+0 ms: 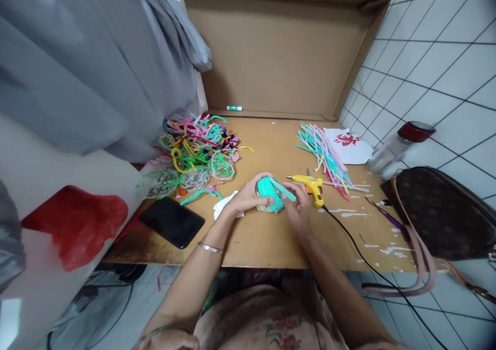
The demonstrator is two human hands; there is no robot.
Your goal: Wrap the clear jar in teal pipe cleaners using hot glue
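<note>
Near the table's front edge, a rounded object wrapped in turquoise pipe cleaner sits in my left hand, whose fingers and thumb curl round its left side. My right hand pinches a loose turquoise pipe cleaner strand that slants across the object's right side. What lies under the wrapping shows only as a pale lower edge. A yellow hot glue gun lies just right of my right hand, its nozzle pointing left. White tissue lies beside my left wrist.
Piled at the back left are colourful pipe cleaners. A black phone lies at front left. More pipe cleaners, a clear bottle with a red lid and a brown bag are at right. The glue gun's cord trails over the front edge.
</note>
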